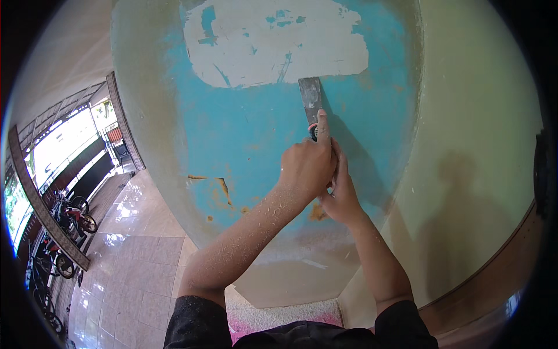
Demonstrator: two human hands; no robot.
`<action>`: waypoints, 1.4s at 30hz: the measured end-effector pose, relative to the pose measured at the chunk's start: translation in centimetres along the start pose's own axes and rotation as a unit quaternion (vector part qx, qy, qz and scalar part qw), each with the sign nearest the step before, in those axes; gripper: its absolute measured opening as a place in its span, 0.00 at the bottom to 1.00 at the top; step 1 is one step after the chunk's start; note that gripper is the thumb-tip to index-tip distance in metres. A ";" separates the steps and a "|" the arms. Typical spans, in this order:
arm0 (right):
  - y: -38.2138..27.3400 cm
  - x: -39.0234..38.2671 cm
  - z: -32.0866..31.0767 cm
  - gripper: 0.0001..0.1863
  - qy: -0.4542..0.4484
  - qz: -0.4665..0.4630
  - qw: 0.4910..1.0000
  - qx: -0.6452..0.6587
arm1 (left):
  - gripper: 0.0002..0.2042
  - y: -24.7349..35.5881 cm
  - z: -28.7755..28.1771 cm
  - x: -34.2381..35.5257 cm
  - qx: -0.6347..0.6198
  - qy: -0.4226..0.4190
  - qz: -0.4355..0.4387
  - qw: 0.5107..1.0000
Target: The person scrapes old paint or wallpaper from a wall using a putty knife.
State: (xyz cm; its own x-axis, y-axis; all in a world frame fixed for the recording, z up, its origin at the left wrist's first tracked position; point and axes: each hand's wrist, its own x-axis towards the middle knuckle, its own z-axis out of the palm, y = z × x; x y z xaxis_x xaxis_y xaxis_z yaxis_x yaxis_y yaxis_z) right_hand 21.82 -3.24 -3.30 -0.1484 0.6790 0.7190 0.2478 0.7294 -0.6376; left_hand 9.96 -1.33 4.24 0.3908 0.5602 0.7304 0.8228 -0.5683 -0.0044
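A metal scraper (pixel 311 100) presses its flat blade against a blue-painted wall panel (pixel 250 139), its edge at the lower rim of a bare whitish scraped patch (pixel 273 49). My left hand (pixel 307 167) grips the scraper's handle, with the index finger stretched up along the blade. My right hand (pixel 343 198) wraps the handle just below and behind the left one. Pale dust covers both forearms. The handle is mostly hidden by my fingers.
Rusty orange chips (pixel 224 189) mark the blue paint lower down. A pale green wall (pixel 476 145) with a brown skirting board (pixel 494 279) runs to the right. A glossy tiled floor (pixel 133 262) lies to the left, with parked motorcycles (pixel 72 218) beyond it. A pink-white mat (pixel 279 317) lies below.
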 end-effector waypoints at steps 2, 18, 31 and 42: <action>0.0 0.2 -0.1 0.51 0.038 -0.030 0.999 -0.010 | 0.37 0.3 0.5 0.2 0.001 0.007 0.005 1.000; 2.7 0.0 -0.2 0.36 0.137 -0.136 0.969 -0.156 | 0.28 -13.4 -5.8 0.6 0.221 0.266 0.015 0.938; 1.4 1.2 4.2 0.33 0.185 -0.128 0.957 -0.182 | 0.30 -19.9 -4.5 0.2 0.253 0.290 -0.010 0.923; -0.3 1.7 5.5 0.34 0.176 -0.079 0.965 -0.175 | 0.30 -19.6 -4.4 0.3 0.249 0.283 -0.009 0.926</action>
State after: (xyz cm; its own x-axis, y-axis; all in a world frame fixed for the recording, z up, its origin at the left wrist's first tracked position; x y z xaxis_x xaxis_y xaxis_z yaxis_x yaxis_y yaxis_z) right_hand 16.22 -1.85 -3.36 0.1092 0.4464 0.8882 0.5665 0.7063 -0.4246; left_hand -7.87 7.34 7.55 0.2123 0.0811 0.9738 0.9705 -0.1344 -0.2003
